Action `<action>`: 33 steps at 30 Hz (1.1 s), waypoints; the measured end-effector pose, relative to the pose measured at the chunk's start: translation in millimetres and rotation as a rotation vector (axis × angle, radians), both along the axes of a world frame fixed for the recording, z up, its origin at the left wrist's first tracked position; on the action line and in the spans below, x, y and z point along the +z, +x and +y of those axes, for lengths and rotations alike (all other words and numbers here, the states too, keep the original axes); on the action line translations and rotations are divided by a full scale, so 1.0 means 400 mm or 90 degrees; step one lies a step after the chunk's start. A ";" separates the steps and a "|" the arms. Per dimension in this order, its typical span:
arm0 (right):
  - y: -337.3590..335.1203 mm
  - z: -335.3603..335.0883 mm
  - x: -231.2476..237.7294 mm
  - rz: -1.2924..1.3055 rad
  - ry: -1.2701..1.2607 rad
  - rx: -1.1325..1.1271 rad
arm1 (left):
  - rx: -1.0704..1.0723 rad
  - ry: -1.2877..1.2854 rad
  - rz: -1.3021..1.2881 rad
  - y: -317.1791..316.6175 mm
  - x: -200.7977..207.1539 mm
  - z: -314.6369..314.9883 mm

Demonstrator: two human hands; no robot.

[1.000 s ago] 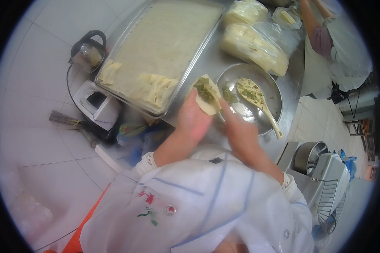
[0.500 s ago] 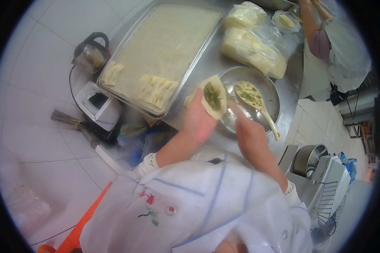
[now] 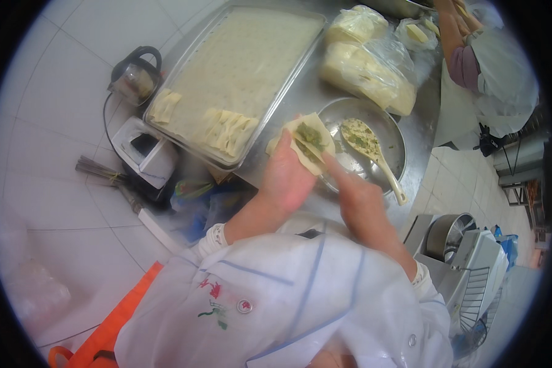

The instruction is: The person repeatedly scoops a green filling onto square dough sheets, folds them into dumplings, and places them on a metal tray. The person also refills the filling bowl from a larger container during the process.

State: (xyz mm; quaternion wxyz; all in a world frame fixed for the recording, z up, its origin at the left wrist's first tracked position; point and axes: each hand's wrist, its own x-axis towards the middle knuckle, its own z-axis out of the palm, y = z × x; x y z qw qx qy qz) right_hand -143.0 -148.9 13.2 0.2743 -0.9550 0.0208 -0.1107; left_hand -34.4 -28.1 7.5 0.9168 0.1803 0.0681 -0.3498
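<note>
My left hand (image 3: pixel 286 179) is closed round the edge of a pale, flat dough wrapper (image 3: pixel 314 124), with more wrapper edges showing behind it. Green chopped filling (image 3: pixel 310 136) sits on the wrapper. My right hand (image 3: pixel 360 197) is closed on a thin flat stick (image 3: pixel 313 151), whose tip lies across the filling. Behind the hands, a steel bowl (image 3: pixel 391 130) holds a pale spoon (image 3: pixel 383 167) caked with green-flecked filling. A large metal tray (image 3: pixel 239 67) stands ahead to the left, carrying rows of folded dough pieces (image 3: pixel 230 132) at its near end.
Plastic bags of pale dough sheets (image 3: pixel 368 70) lie behind the bowl on the steel table (image 3: pixel 310 73). At the far right, another person's arm (image 3: pixel 451 37) reaches over the table. A kettle (image 3: pixel 134 80) and a white appliance (image 3: pixel 144 150) stand left of the tray.
My right hand has moved left and up, bringing the stick onto the filling. The filling now looks parted by the stick. My left hand has stayed nearly in place.
</note>
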 end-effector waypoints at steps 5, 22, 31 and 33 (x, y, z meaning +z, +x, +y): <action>-0.008 -0.027 0.016 -0.036 0.121 -0.021 | -0.012 -0.002 -0.030 0.013 0.005 0.006; 0.095 -0.012 -0.007 -0.028 0.597 -0.177 | -0.045 -0.051 0.074 -0.001 0.014 -0.008; 0.087 0.031 0.051 -0.149 0.137 -0.021 | -0.087 -0.139 0.040 -0.009 -0.004 0.014; 0.084 0.013 0.054 -0.158 0.194 -0.046 | -0.155 -0.121 -0.058 -0.006 0.003 0.022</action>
